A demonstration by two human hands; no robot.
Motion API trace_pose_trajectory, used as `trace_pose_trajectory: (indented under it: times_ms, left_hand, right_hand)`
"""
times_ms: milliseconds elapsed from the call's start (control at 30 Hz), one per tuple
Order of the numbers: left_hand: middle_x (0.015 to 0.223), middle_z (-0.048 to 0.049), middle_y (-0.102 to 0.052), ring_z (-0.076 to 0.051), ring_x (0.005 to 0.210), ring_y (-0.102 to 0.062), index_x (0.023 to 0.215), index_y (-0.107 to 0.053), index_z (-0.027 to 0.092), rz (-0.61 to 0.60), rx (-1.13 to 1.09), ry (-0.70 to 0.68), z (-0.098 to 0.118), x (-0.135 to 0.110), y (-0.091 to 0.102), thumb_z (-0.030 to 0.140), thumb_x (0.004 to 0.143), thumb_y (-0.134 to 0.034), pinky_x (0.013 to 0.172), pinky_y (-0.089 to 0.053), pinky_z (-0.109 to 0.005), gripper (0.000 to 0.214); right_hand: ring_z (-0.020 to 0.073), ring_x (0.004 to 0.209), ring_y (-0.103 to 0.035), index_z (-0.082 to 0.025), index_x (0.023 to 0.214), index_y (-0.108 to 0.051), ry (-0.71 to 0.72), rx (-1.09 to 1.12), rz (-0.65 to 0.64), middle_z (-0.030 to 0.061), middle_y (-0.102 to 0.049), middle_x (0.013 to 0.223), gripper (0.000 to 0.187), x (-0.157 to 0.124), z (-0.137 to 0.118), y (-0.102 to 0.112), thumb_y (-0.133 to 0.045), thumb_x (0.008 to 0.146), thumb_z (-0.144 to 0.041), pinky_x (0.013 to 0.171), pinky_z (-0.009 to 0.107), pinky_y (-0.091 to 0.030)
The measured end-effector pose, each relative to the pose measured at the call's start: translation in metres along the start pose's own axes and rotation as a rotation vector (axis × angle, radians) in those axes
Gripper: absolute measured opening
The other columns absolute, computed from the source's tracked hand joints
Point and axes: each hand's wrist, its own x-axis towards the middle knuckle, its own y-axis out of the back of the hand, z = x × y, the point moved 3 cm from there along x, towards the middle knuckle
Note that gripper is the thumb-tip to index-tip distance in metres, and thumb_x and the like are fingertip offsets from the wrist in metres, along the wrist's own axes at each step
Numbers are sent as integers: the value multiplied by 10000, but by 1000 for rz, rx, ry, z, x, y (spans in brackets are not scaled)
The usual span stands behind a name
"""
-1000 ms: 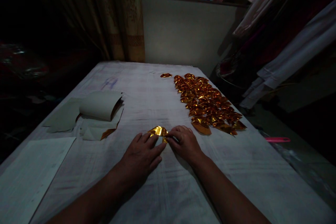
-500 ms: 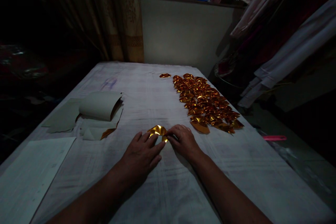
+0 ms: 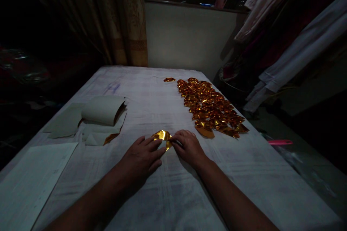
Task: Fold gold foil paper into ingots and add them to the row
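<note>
Dim room, with a patterned brown curtain [image 3: 132, 25] at the upper left, a pale wall [image 3: 187, 39] at the upper middle and hanging clothes [image 3: 306, 39] at the upper right. Across most of the frame, a table [image 3: 151, 97] under a whitish checked cloth.

Just below the centre of the frame, on that cloth, a gold foil piece [image 3: 162, 135]: shiny, creased into bright and darker facets, arched along the far side, with a small flap pointing toward the bottom of the frame. Partly hidden at the near left by the left hand [image 3: 145, 155], palm down, fingers slightly apart and fingertips over the foil. At the right end of the foil, right hand [image 3: 188, 148] with thumb and forefinger pinched together on it.

Right of centre, just beyond the right hand, a dense cluster of folded gold pieces [image 3: 210, 103]; near its far left corner, one separate gold piece [image 3: 169, 79]. Left of centre, curled pale sheets [image 3: 101, 110] with brownish undersides. At the lower left, a large white sheet [image 3: 35, 177]. Past the table's right edge, a pink handle [image 3: 280, 142].
</note>
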Motion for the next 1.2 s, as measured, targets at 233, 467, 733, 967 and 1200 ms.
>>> trace_pose_trajectory:
  times_ms: [233,467,733,967,1200]
  left_hand:
    - [1358,-105,-602,-238,1204,-594,1235,-607,231,109,-168,6,-9,-2,3,186,976,-498,1009,-485,-441,284]
    - [1174,-75,-678,-219,1095,-632,1073,-645,215,197,-290,95,-30,-3,6,179,953,-525,950,-537,-416,173]
    - [1337,-96,-627,-228,1183,-619,1201,-663,221,181,-268,97,-38,-4,-2,213,968,-527,990,-531,-419,270]
    - [1383,-99,-617,-269,1278,-564,1161,-671,232,144,-214,103,-45,1,-5,218,952,-554,1076,-449,-501,240]
    - [1217,-64,-714,-232,1107,-652,1155,-685,250,146,-162,65,-44,4,-2,224,971,-575,1045,-426,-504,216]
  right_hand:
    - [226,945,-604,-233,964,-706,129,-79,23,58,-701,1006,108,-1,-10,1,-672,889,-163,793,360,-408]
    - [214,956,-640,-250,994,-716,217,-40,-1,57,-728,1079,150,-3,-14,3,-642,898,-160,802,351,-443]
    - [220,1021,-668,-272,1090,-728,292,-55,-87,48,-733,1165,256,0,-23,14,-638,879,-156,863,368,-482]
    - [183,886,-697,-254,1033,-736,348,-165,-138,36,-765,1042,217,9,-26,10,-640,893,-118,800,314,-509]
    - [189,807,-681,-209,1004,-705,387,-317,-190,54,-761,957,176,8,-27,4,-586,934,-100,729,316,-498]
